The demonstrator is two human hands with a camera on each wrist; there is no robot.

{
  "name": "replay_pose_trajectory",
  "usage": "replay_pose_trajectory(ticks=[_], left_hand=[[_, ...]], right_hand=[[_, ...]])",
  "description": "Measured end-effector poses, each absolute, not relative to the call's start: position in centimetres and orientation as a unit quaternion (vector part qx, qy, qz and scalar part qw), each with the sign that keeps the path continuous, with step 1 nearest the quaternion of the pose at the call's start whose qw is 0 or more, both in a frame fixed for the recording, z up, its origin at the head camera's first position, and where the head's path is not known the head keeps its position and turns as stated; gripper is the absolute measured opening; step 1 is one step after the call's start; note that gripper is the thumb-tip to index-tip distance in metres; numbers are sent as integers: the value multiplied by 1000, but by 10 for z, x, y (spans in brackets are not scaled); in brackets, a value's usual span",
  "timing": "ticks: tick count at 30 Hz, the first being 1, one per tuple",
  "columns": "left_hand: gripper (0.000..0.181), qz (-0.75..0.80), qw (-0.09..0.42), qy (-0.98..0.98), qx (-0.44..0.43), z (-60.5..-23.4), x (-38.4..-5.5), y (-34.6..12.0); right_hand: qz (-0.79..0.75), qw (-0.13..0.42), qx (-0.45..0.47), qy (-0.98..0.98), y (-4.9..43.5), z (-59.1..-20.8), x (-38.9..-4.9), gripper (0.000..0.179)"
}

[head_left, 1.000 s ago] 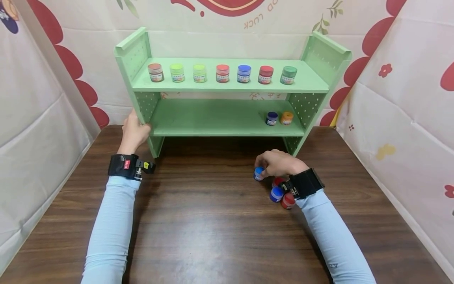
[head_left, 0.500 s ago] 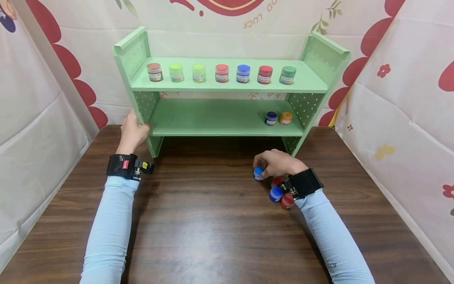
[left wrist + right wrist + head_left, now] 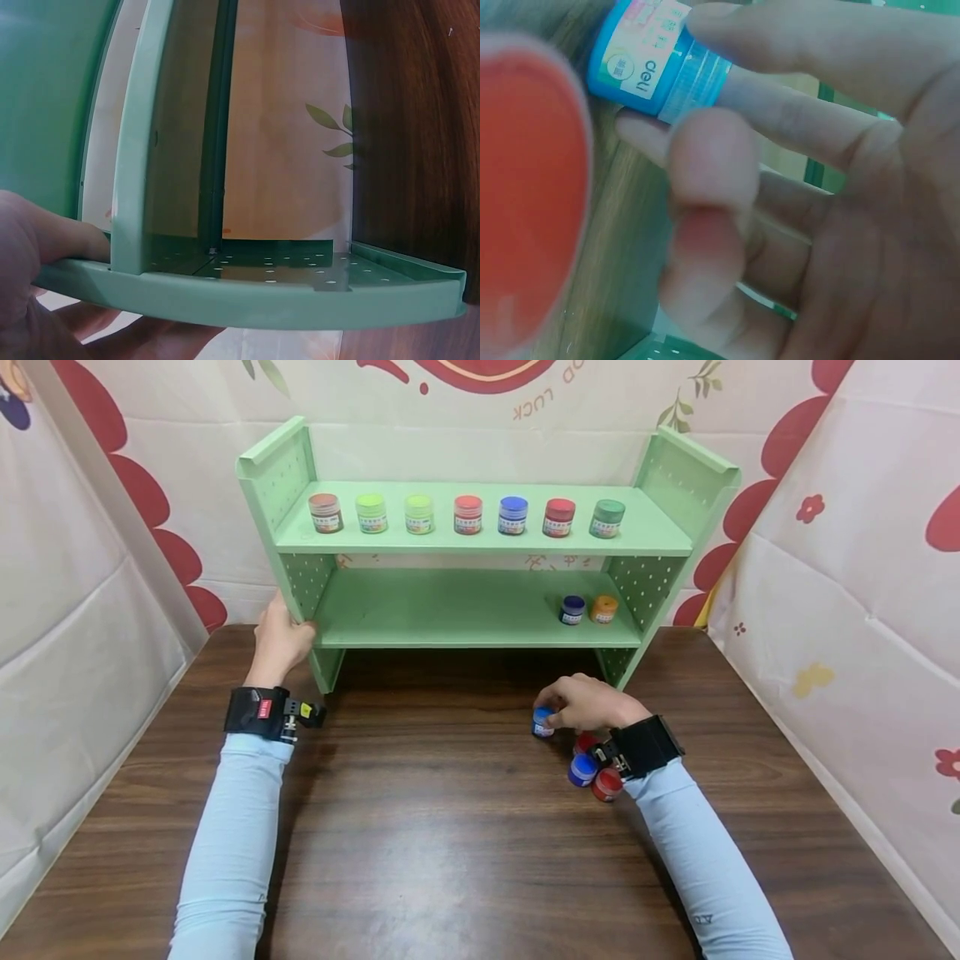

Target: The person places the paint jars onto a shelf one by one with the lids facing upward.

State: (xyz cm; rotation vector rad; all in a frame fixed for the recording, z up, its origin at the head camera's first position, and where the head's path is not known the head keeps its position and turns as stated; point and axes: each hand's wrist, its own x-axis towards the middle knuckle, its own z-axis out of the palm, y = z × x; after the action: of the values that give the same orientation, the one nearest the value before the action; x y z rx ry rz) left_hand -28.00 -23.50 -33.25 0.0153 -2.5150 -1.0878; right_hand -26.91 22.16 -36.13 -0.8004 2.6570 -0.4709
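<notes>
My left hand (image 3: 279, 643) grips the left side panel of the green two-tier shelf (image 3: 480, 602). In the left wrist view its thumb (image 3: 67, 234) lies on the inner side and the fingers curl under the panel's edge. On the table before the shelf's right end, my right hand (image 3: 587, 703) pinches a small blue paint jar (image 3: 542, 723) near its lid. In the right wrist view that blue jar (image 3: 641, 56) shows its "deli" label. Close by that wrist are a darker blue jar (image 3: 582, 770), a red jar (image 3: 607, 784) and another red jar (image 3: 585, 743), partly hidden.
Several paint jars stand in a row on the upper tier, from a brownish jar (image 3: 326, 513) to a dark green jar (image 3: 607, 518). A navy jar (image 3: 572, 610) and an orange jar (image 3: 603, 609) stand at the lower tier's right end. Printed cloth (image 3: 847, 568) surrounds the wooden table (image 3: 420, 827).
The blue jar in my right hand has shifted slightly left and away from me, and more of its label shows. My left hand keeps its grip on the shelf.
</notes>
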Motion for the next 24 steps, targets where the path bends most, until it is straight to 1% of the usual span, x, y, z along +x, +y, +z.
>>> replay_pose_trajectory(ticks=[5, 9, 15, 20, 24], left_hand=[[56, -393, 199, -898, 4, -333, -280, -234], [56, -394, 198, -898, 4, -332, -281, -232], [55, -395, 194, -898, 1, -332, -283, -232], [54, -385, 194, -902, 1, -331, -280, -235], [53, -386, 193, -902, 3, -333, -280, -235]], right_hand=[[-172, 165, -289, 927, 222, -359, -269, 34], [-181, 154, -291, 927, 225, -356, -268, 34], [-182, 102, -305, 929, 229, -342, -263, 32], [-174, 53, -300, 936, 227, -329, -258, 32], [-174, 25, -295, 939, 226, -318, -254, 32]])
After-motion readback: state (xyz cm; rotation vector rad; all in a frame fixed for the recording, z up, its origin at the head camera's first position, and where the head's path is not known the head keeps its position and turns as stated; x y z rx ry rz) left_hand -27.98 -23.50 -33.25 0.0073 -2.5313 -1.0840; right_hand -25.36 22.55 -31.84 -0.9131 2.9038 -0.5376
